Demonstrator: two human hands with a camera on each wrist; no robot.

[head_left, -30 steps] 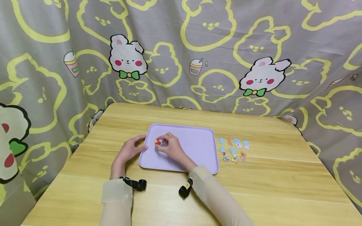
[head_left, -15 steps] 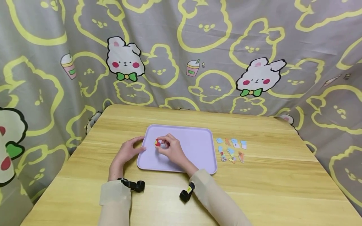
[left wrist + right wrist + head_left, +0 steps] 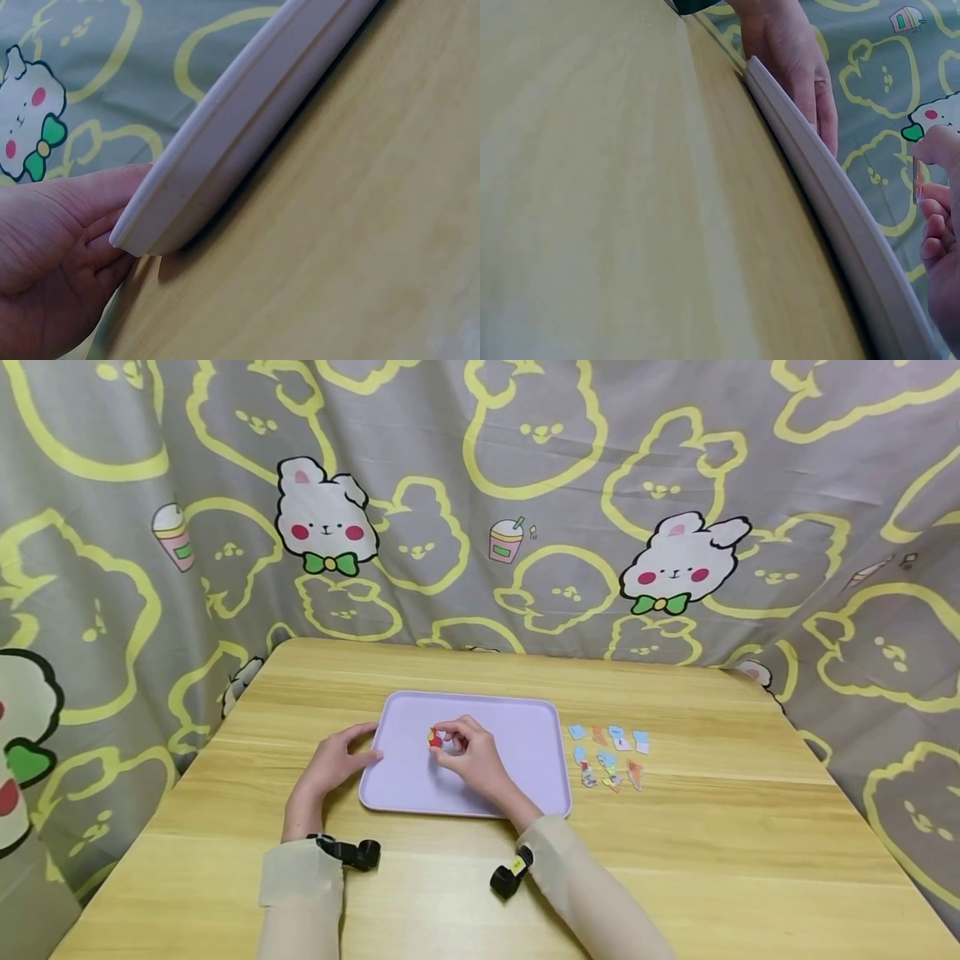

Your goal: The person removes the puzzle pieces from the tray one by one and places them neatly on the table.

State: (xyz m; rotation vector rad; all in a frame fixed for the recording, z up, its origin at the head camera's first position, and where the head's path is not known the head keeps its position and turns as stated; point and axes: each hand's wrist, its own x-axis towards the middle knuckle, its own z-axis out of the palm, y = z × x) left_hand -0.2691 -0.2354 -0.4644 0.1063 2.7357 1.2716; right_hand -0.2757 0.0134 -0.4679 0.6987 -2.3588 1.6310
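My right hand (image 3: 472, 756) pinches a small red and yellow puzzle piece (image 3: 434, 738) between thumb and fingertips, over the left half of a lilac tray (image 3: 517, 768). In the right wrist view the piece (image 3: 917, 178) appears as a thin edge below the thumb. My left hand (image 3: 335, 760) rests at the tray's left side, thumb and index finger spread apart along the rim. From the left wrist, that hand (image 3: 60, 240) shows beside the tray's corner (image 3: 161, 202), its fingertips partly hidden behind the rim.
Several puzzle pieces (image 3: 617, 737), blue, orange and multicoloured, lie in two loose rows on the wooden table (image 3: 720, 827), right of the tray. A grey patterned curtain (image 3: 450, 527) hangs behind the table and along its sides.
My right hand has moved slightly to the right over the tray with the puzzle piece, which has turned a little. My left hand stays at the rim; the head view has shifted slightly.
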